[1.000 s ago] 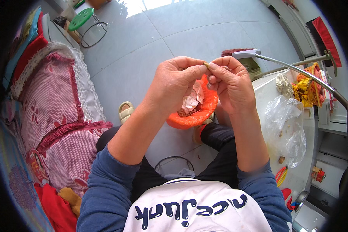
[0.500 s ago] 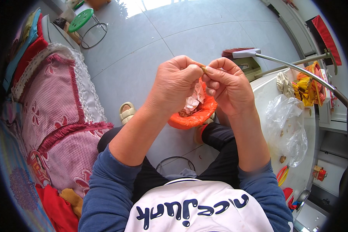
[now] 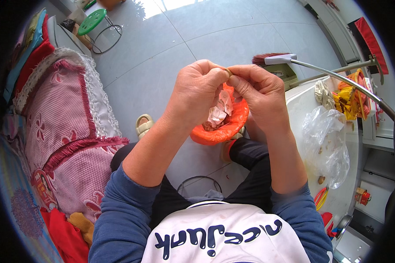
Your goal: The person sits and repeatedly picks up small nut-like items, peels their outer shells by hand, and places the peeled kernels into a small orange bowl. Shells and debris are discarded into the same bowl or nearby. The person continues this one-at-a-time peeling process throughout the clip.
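Pinches a small brownish piece [image 3: 228,72] between thumb and forefinger of the left hand [image 3: 202,90], and likewise from the other side with the right hand [image 3: 261,94], with tips close together and remaining fingers curled in. Holds it up above the orange plastic-lined bin [image 3: 211,138], with crumpled pale paper [image 3: 217,115] inside. Has to the right a white table [image 3: 296,109]: across its middle, a clear plastic bag [image 3: 325,142]; toward its near edge, a brown lump [image 3: 321,180]; by its far edge, a whitish cloth [image 3: 324,95]; at its far right corner, an orange basket [image 3: 360,82]. Beyond that far edge, a broom [image 3: 278,59] and a green dustpan [image 3: 280,74]. To the left, a pink cover [image 3: 57,109] edged in white lace. Toward the far left of the tiled floor [image 3: 140,74], a green stool [image 3: 92,22].
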Motion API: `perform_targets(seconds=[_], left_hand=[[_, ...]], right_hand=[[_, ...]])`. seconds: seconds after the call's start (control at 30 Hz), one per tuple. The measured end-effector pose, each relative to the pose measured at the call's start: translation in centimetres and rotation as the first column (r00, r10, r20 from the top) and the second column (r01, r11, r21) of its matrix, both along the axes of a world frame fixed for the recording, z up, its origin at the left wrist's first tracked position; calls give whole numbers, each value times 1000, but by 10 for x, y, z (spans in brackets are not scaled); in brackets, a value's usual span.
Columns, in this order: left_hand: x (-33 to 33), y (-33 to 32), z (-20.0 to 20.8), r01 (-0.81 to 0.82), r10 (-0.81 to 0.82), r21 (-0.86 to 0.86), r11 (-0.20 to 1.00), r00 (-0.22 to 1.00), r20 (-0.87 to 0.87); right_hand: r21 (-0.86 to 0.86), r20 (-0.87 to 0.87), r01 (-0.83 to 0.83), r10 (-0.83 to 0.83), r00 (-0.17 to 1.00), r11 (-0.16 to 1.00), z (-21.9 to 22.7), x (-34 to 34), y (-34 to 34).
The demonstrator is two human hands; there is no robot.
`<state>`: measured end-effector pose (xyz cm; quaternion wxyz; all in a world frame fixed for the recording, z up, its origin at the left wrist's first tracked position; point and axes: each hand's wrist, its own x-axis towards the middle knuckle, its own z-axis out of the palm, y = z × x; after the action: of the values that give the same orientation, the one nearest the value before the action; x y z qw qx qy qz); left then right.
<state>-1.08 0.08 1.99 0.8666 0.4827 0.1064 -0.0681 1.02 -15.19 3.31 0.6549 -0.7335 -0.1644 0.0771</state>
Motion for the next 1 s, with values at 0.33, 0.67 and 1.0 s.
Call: perform_targets(seconds=[0.33,0.67,1.0], left_hand=[[1,4,-1,11,-24,-135,991,995,-94],[0,2,6,-39,21,-134,990,991,-133],[-4,7,5,22,-27,-89,996,998,-63]], right_hand=[[-214,609,220,-46,792,952,-8,-6,9],[-13,156,137,-133,979,990,-9,-7,8],[-225,686,221,-7,727,949,-9,11,-5]])
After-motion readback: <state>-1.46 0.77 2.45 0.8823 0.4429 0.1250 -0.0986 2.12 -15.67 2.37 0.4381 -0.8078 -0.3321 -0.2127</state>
